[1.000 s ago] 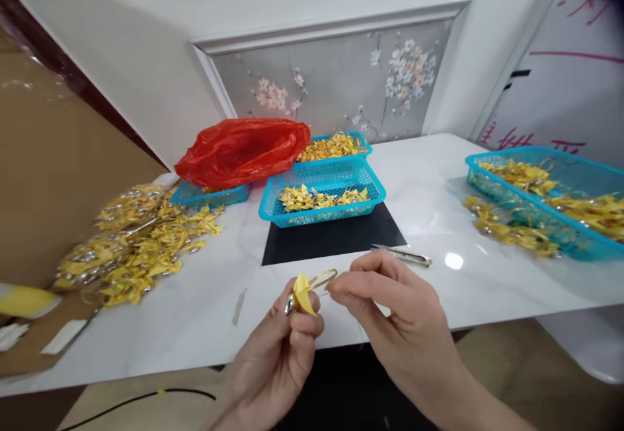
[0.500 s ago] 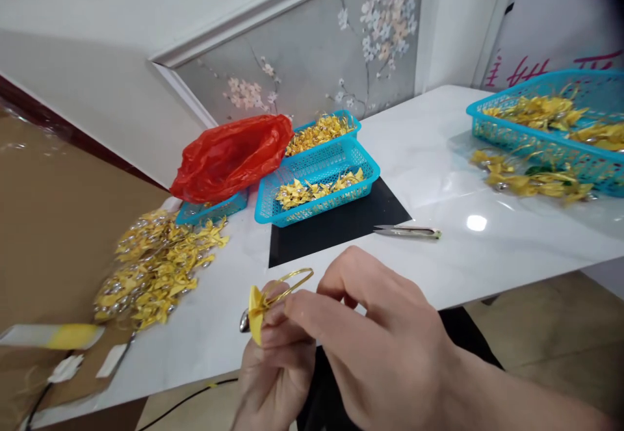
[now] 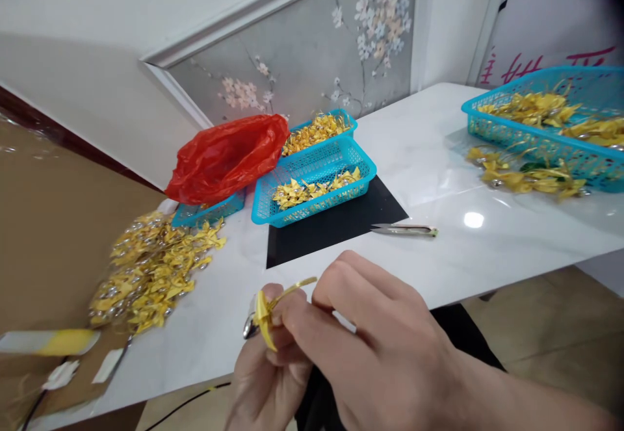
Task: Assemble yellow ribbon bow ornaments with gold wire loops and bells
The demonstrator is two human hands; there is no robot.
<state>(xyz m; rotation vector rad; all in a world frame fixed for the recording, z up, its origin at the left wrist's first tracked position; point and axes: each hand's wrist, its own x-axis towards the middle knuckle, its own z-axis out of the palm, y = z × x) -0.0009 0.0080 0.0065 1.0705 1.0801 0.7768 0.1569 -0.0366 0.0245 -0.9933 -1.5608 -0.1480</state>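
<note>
Setting: white marble-look table (image 3: pixel 439 158) against a grey wall panel painted with blossoms, and we look down across it at our own hands near its front edge.
Left hand: our left hand (image 3: pixel 270 372) sits low, below the table edge, its grip pressed together on a small yellow folded paper piece (image 3: pixel 264 314) with a silver bell (image 3: pixel 250 327) hanging at its left side.
Right hand: our right hand (image 3: pixel 380 353) lies over and just right of the left, its grip pinching the gold cord loop (image 3: pixel 292 287) that rises from the paper piece toward the right.
Where the piece is: in the air in front of the table edge, between our two hands, not resting on anything.
Snips: small thread snips (image 3: pixel 404 229) lie flat on the table, just right of the black mat (image 3: pixel 341 226).
Middle baskets: a blue basket (image 3: pixel 316 187) of yellow pieces stands on the mat's far edge, with a second blue basket (image 3: pixel 319 129) behind it.
Bag: a red plastic bag (image 3: pixel 224 158) lies over another basket to the left.
Left pile: a loose heap of yellow pieces with bells (image 3: pixel 156 265) spreads near the table's left edge.
Right side: a large blue basket (image 3: pixel 546 125) holds more, with a few loose ones (image 3: pixel 526 177) in front of it.
</note>
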